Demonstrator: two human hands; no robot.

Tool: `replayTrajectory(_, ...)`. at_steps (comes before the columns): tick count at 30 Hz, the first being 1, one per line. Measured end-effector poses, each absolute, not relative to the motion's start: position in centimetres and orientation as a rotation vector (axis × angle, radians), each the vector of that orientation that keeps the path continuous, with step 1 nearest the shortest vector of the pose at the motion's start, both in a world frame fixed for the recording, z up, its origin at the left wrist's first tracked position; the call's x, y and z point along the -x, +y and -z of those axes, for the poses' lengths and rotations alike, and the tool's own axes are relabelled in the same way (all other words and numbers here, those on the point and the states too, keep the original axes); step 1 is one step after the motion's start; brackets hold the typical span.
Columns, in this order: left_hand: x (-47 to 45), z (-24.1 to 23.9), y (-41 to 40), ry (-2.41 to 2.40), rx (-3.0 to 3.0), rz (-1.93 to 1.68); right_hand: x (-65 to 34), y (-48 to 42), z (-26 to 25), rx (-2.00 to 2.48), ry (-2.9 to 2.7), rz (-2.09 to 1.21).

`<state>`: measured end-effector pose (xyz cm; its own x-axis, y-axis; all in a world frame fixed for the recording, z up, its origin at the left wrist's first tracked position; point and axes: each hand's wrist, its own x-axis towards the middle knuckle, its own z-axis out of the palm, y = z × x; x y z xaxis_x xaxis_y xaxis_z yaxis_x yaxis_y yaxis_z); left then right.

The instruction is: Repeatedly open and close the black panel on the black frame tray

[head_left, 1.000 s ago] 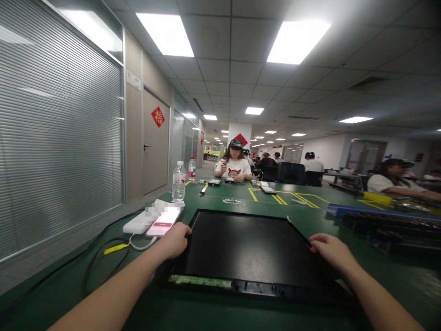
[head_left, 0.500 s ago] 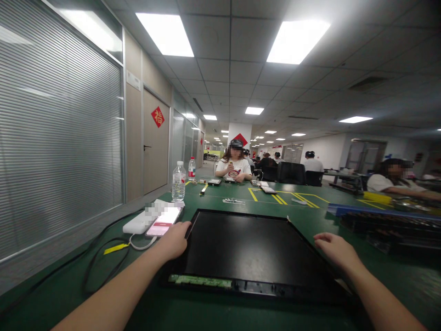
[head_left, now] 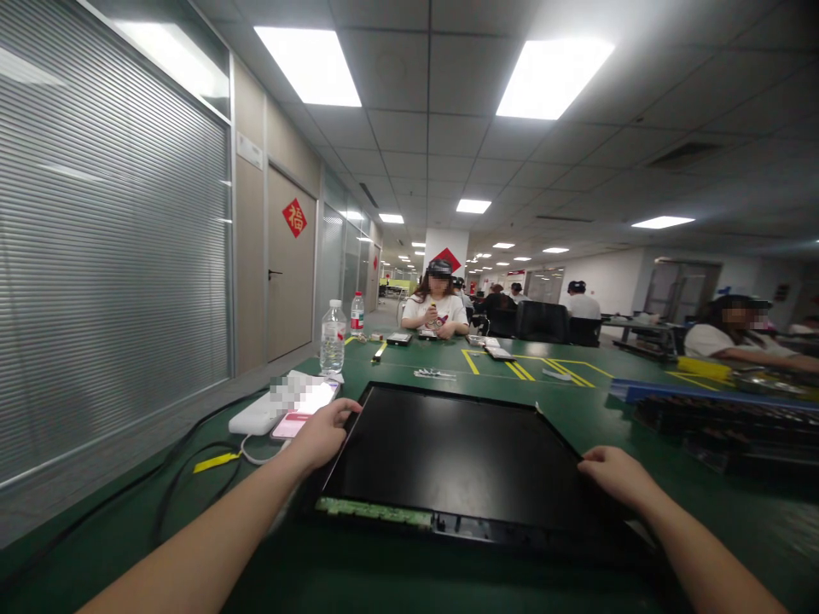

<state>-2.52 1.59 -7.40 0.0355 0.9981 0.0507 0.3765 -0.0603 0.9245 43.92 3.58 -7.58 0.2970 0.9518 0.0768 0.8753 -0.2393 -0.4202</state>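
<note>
A large black LCD panel (head_left: 448,452) lies in front of me, screen side up. A green circuit board strip (head_left: 374,512) runs along the left part of its near edge. My left hand (head_left: 328,433) grips the panel's left edge, the fingertips near its far left corner. On the opposite side, my right hand (head_left: 618,477) pinches the right edge, with some fingers hidden under or behind it. Whether the panel is raised off the table I cannot tell. Beside my left hand lies a lit phone (head_left: 300,418) with a white cable.
Behind the phone are a white power strip (head_left: 252,418) and a water bottle (head_left: 333,337). Black cables (head_left: 185,426) cross the green table (head_left: 159,563) at left. Dark stacked parts (head_left: 697,426) stand at right. Across the table, a person (head_left: 435,311) works with small devices.
My right hand has moved in from beside the panel and now grips its right edge. My left hand has shifted slightly up and along the left edge. The panel has shifted slightly.
</note>
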Motion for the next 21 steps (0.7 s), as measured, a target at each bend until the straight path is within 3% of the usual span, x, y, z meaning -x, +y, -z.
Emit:
replayTrajectory(8,2.05,6.58,1.66,1.272,-1.11,-1.298,-44.21,3.68,7.75,2.207,-1.637,-0.283)
replayTrajectory(21,2.03,6.69,2.0,1.256,-0.88,-1.401,-44.4,3.89,8.04,2.213,-1.604,-0.276)
